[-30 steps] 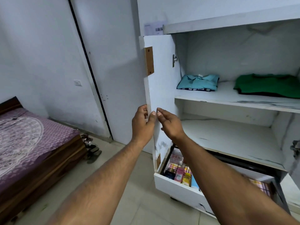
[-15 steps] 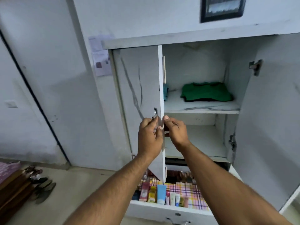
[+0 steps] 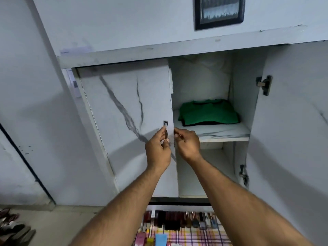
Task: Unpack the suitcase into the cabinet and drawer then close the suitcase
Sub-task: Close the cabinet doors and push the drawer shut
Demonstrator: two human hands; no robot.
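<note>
Left hand (image 3: pixel 157 150) pinches the small metal handle (image 3: pixel 166 129) on the left cabinet door (image 3: pixel 127 121), thumb and fingers closed round the pull. Right hand (image 3: pixel 188 143) sits just across the door's free edge, fingers curled onto that edge, so it grips the door too.

Change over the last second: the left door was swung wide, edge-on to the camera, with both hands on its edge; half a second ago it was partway round; now it lies nearly flush with the cabinet (image 3: pixel 159 52) front, and the left hand has shifted from the edge to the handle. The blue garment seen earlier on the left of the shelf is now hidden behind the door.

Just right of the grip, and slightly above it, a folded green garment (image 3: pixel 208 112) lies on the upper shelf (image 3: pixel 223 135). The lower compartment below the right hand looks bare, though part of it is hidden. Further right, the right door (image 3: pixel 292 121) stands fully open. Directly below the hands the drawer (image 3: pixel 179 226) is pulled out, showing rows of small bottles and tubes on a checked cloth.

Judgement: unpacking into the cabinet looks finished and closing up is under way. Remaining: right door, drawer, then the suitcase, which is not in view.
</note>
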